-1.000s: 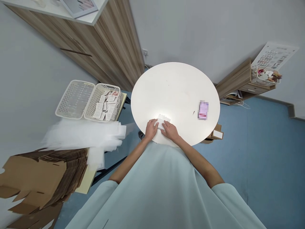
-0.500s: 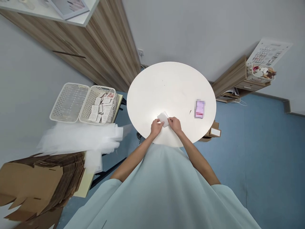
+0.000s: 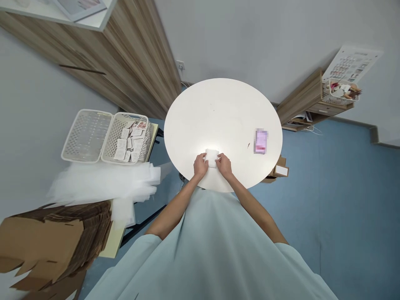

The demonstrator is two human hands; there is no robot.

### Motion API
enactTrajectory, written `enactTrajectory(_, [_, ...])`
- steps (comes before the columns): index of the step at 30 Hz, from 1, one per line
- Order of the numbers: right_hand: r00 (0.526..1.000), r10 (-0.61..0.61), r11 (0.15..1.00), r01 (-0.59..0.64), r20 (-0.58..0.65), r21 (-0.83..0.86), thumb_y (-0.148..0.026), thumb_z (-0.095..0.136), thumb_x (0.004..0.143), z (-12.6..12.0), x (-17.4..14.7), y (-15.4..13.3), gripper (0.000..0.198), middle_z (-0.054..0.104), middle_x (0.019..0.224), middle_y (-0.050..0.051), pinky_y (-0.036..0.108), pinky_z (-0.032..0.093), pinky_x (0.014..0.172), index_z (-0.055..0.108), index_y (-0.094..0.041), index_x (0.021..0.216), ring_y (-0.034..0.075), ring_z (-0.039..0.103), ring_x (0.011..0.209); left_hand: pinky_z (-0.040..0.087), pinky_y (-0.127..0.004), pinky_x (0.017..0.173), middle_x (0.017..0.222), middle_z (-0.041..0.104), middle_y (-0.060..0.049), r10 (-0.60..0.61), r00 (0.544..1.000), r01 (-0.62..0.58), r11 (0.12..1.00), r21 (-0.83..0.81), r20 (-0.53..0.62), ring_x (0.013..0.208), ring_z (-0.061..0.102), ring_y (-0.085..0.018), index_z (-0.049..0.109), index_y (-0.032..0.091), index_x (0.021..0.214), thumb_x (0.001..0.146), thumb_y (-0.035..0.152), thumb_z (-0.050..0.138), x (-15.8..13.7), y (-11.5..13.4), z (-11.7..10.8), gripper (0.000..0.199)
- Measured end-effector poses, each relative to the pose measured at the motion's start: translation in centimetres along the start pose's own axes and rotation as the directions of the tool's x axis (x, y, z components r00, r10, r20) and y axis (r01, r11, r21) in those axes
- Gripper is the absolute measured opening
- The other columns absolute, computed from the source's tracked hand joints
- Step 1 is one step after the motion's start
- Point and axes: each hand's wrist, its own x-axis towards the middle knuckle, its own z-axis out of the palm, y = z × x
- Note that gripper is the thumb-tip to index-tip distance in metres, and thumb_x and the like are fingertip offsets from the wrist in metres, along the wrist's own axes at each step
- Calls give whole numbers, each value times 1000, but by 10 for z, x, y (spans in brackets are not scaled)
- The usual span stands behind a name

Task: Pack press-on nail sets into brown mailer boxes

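A small white square packet [image 3: 212,158], seemingly wrapped in thin foam sheet, lies at the near side of the round white table [image 3: 218,108]. My left hand [image 3: 200,165] grips its left edge between thumb and fingers. On the opposite edge, my right hand [image 3: 224,165] pinches it the same way. The packet sits square to me, and what is inside it cannot be seen. To the right on the tabletop lies a blurred pink-purple item [image 3: 261,141], with a tiny dark object [image 3: 248,145] beside it.
On my left stand an open white basket [image 3: 108,141] of small printed packets, a pile of white foam sheets [image 3: 103,181] and stacked flat cardboard boxes [image 3: 43,246]. A wooden cabinet [image 3: 125,54] rises behind. Cardboard boxes [image 3: 279,170] sit below the table's right edge.
The packet has turned from a tilted position to lying square on the table. Both hands have shifted slightly left and now hold its two opposite sides.
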Motion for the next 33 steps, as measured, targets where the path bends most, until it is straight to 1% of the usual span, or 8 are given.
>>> enactTrajectory(3, [998,-6,999,3,67,48,-23,59,95,29,-1,-20,25,71,91,1,33,51,84,58,-22,120,22,68,90,54,-41,104,135,70,-11,-3,1000,4,999,38,-27,110,70,-26,66,20,134,87,9,58,1,-25,-27,49])
enactTrajectory(7, [988,-41,997,29,151,77,-22,59,95,75,-2,-54,22,71,90,2,33,51,81,55,-23,117,23,68,88,54,-42,104,134,70,-11,-56,995,61,996,63,-77,107,70,-26,68,20,136,87,10,58,-2,-65,-69,51])
enactTrajectory(11, [981,-74,997,66,182,51,-22,55,96,101,-4,-76,22,71,94,5,34,50,85,55,-20,118,23,67,90,56,-39,101,129,72,-12,-120,985,127,990,55,-121,102,71,-25,70,18,134,86,11,60,-5,-87,-94,50])
enactTrajectory(18, [982,-86,996,88,166,-1,-24,52,98,104,-9,-79,27,71,99,6,34,51,87,55,-18,124,24,66,94,57,-36,98,124,73,-10,-170,979,171,985,0,-117,93,70,-21,72,20,130,85,8,62,-2,-86,-96,48])
enactTrajectory(25, [991,-97,984,110,97,-139,-25,51,100,100,-22,-91,35,72,109,11,34,51,93,59,-13,132,23,68,101,51,-43,110,133,68,-14,-14,994,11,1000,-28,-108,112,68,-27,66,18,142,94,14,58,-16,-86,-101,48])
enactTrajectory(27, [994,-100,975,108,47,-197,-28,54,99,96,-28,-99,35,73,108,12,36,51,96,63,-12,129,25,69,102,52,-41,107,134,67,-15,3,997,-9,997,-75,-83,109,68,-27,62,17,145,96,18,61,-22,-86,-115,49])
enactTrajectory(29, [991,-128,966,119,-26,-229,-31,55,98,93,-36,-110,37,73,110,15,38,51,97,66,-11,128,26,69,102,52,-39,105,135,66,-15,49,996,-58,992,-112,-79,110,68,-26,62,18,145,98,23,63,-30,-91,-139,48])
enactTrajectory(33, [974,-211,966,193,-87,-173,-28,50,97,105,-63,-146,40,75,112,16,38,54,93,69,-12,129,25,72,91,53,-36,106,142,63,-11,150,977,-173,973,-151,-150,121,65,-25,64,22,141,102,30,59,-64,-120,-209,40])
